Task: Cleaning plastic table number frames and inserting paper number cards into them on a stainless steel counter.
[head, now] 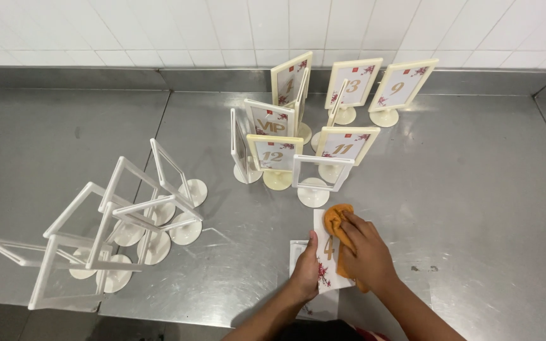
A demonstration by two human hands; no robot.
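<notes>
A white card with a gold numeral and red blossom print lies flat on the steel counter near its front edge. My left hand presses on the card's left edge, fingers flat. My right hand grips an orange cloth and holds it against the card's upper right part. Under the card lie more white cards, partly hidden.
Just behind the card stands an empty white frame stand, and behind it a cluster of framed card stands reaching the tiled wall. Several empty white frame stands crowd the left side, some leaning. A counter seam runs at left.
</notes>
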